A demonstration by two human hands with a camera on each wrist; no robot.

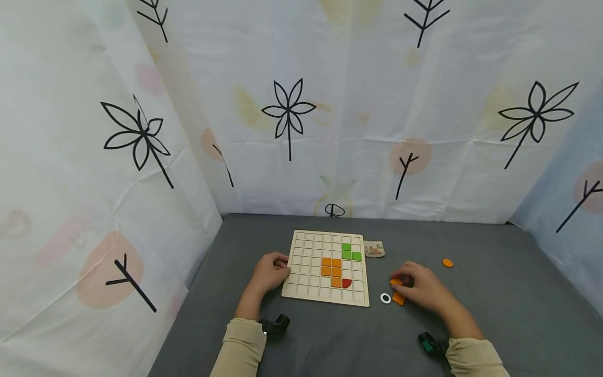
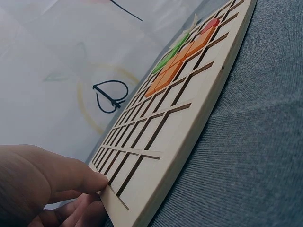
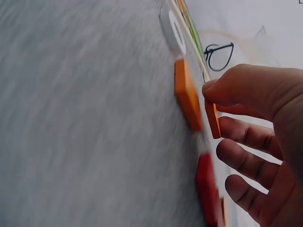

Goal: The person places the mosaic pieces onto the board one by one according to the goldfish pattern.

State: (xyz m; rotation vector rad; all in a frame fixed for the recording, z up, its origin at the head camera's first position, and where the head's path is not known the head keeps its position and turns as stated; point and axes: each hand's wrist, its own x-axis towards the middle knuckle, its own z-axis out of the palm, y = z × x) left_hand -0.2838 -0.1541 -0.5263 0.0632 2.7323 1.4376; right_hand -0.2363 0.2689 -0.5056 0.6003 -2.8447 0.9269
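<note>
A light wooden grid board (image 1: pixel 301 272) lies on the table. My left hand (image 1: pixel 268 273) pinches its left edge, thumb on top in the left wrist view. On the board sit several orange square tiles (image 1: pixel 326 270), three green squares (image 1: pixel 346 255) and a red rounded piece (image 1: pixel 346 283). Right of the board, my right hand (image 1: pixel 421 287) pinches a thin orange tile (image 3: pixel 211 119) between thumb and fingers, just above the table. Below it lie another orange tile (image 1: pixel 399 298) and a white ring (image 1: pixel 385 298). A red piece (image 3: pixel 207 189) shows near the fingers in the right wrist view.
A small patterned card (image 1: pixel 375 249) lies at the board's upper right corner. Farther right is an orange disc (image 1: pixel 447 263). Grey cloth (image 1: pixel 330 340) covers the table, and a printed white curtain (image 1: pixel 358 104) hangs behind and at both sides.
</note>
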